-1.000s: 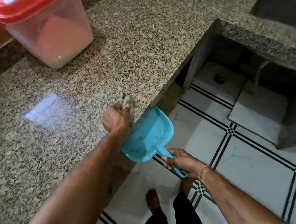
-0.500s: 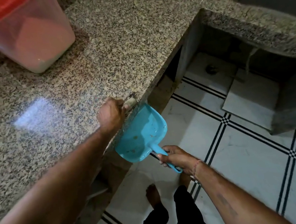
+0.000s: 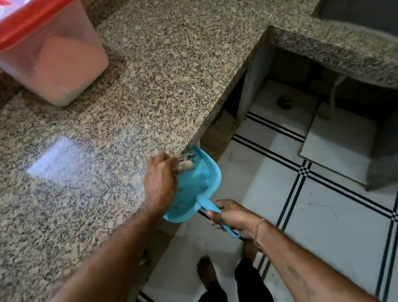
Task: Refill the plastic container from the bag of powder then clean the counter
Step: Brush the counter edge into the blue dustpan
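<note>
A clear plastic container (image 3: 50, 62) with a red lid stands at the back left of the speckled granite counter (image 3: 143, 81), part full of pale powder. My left hand (image 3: 160, 182) grips a small greyish cloth (image 3: 186, 165) at the counter's front edge, over the mouth of a turquoise dustpan (image 3: 195, 185). My right hand (image 3: 231, 217) holds the dustpan's handle, keeping the pan just below the counter edge. A few crumbs lie inside the pan. No bag of powder is in view.
A lower granite ledge (image 3: 345, 51) with a dark sink basin (image 3: 372, 3) runs at the right. Below lies white tiled floor (image 3: 332, 221) with black lines, where my bare feet stand. A loose tile leans under the ledge.
My left hand has swept the cloth from the counter top out over the edge into the dustpan's mouth. The dustpan stays under the edge in my right hand.
</note>
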A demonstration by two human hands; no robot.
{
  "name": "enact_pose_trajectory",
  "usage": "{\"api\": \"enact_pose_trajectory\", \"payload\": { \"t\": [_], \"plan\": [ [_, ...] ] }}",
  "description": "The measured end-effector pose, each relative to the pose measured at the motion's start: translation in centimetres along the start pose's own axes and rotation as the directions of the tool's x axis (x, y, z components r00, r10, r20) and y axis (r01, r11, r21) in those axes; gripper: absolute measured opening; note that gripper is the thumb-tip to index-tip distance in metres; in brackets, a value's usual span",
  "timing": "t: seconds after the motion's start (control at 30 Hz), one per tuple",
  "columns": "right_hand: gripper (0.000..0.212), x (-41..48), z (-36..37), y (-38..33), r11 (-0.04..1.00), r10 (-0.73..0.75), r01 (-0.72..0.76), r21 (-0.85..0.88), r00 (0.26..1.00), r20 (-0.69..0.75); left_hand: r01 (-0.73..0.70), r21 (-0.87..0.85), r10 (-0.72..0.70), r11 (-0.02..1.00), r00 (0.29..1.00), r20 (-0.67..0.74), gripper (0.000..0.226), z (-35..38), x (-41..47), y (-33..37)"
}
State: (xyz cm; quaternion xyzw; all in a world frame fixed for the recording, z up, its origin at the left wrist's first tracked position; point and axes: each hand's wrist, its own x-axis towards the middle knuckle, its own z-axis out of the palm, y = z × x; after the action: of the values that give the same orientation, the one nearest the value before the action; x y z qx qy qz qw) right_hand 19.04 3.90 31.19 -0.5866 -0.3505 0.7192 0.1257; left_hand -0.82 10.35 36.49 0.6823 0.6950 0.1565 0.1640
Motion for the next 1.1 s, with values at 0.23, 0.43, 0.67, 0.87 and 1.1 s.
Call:
{"api": "enact_pose_trajectory", "payload": {
  "t": [0.23, 0.43, 0.67, 0.87, 1.1],
  "plan": [
    [0.005, -0.3, -0.2, -0.2, 1.000, -0.019, 0.019, 0.021, 1.000, -0.015, 0.270, -0.296, -0.304, 0.916, 0.950, -0.076, 0.022, -2.8, 3.8, -3.0],
    [0.010, -0.4, -0.6, 0.6, 1.000, -0.009, 0.009, 0.012, 1.000, -0.024, 0.217, -0.113, -0.221, 0.970, 0.975, -0.026, 0.029, -0.9, 5.0, -1.3],
    [0.005, -0.8, 0.2, 1.0, 1.000, -0.006, 0.006, -0.016, 1.000, -0.009, 0.354, -0.111, -0.333, 0.929, 0.927, 0.174, 0.028, -2.4, 6.4, -2.1],
    [0.005, -0.4, 1.1, 0.3, 1.000, -0.010, 0.010, 0.007, 1.000, -0.001, 0.336, -0.239, -0.329, 0.911, 0.942, 0.069, 0.017, -3.2, 2.7, -2.1],
    [0.011, -0.1, 1.1, -0.1, 1.000, 0.001, -0.002, -0.014, 1.000, -0.011, -0.051, -0.111, 0.051, 0.992, 0.999, -0.009, 0.016, -1.3, -1.2, -0.7]
  ]
}}
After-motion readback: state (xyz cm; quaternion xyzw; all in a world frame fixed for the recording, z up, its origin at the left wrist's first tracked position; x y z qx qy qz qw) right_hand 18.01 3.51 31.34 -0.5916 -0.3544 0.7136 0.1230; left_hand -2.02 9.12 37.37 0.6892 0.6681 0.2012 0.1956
